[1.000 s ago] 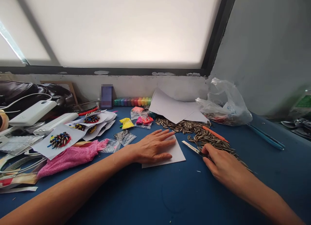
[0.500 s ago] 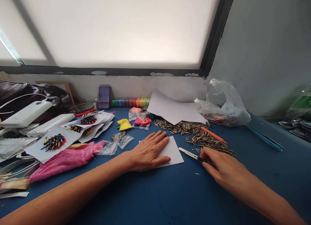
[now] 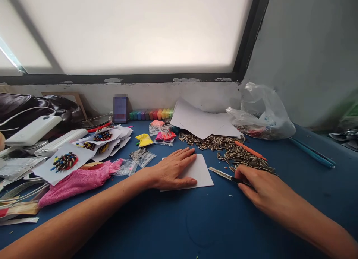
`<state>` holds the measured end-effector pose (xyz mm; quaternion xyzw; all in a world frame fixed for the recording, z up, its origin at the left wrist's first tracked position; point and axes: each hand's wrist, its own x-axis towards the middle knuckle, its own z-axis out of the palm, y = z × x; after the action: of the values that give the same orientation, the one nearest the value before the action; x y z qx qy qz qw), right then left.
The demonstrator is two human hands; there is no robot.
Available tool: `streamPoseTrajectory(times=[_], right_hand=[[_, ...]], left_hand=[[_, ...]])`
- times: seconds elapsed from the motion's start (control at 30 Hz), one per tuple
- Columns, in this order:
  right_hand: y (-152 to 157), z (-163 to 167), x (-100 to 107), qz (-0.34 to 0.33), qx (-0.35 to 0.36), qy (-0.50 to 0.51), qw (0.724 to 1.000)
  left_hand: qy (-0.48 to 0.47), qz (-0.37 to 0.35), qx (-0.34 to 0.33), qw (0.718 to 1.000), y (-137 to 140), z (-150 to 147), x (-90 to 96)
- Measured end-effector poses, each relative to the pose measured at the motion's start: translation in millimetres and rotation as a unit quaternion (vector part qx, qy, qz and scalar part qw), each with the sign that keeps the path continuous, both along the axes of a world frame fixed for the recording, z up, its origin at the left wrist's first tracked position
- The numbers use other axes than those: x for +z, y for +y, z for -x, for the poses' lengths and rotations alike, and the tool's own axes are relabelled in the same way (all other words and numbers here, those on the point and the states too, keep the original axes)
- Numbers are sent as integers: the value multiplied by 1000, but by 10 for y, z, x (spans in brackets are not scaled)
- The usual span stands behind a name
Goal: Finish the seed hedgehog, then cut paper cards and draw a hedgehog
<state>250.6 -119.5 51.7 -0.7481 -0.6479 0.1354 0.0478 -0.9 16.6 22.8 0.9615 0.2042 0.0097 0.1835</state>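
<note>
a craft knife (image 3: 224, 174), clamped in the right hand (image 3: 253, 186), runs from near right to far left, its tip just beside the right edge of white paper (image 3: 201, 171) lying under the flat, slightly spread left hand (image 3: 175, 170).

The head view looks forward and down at both hands (image 3: 176, 170).

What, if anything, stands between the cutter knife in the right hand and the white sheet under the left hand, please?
Nothing visible: only blue tabletop lies between the knife and the sheet; the left hand lies across the sheet's left part.
</note>
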Motion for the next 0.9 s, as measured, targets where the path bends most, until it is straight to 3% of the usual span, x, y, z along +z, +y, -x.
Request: streamPoseTrajectory(times=[0.37,0.9], right_hand=[[-6,-29,-22,0,12,20,1000],[-23,-130,-17,43,53,63,996]], left_hand=[[-18,-6,-15,1000,-14,5,-62],[-13,-83,32,996,-60,-47,-96]])
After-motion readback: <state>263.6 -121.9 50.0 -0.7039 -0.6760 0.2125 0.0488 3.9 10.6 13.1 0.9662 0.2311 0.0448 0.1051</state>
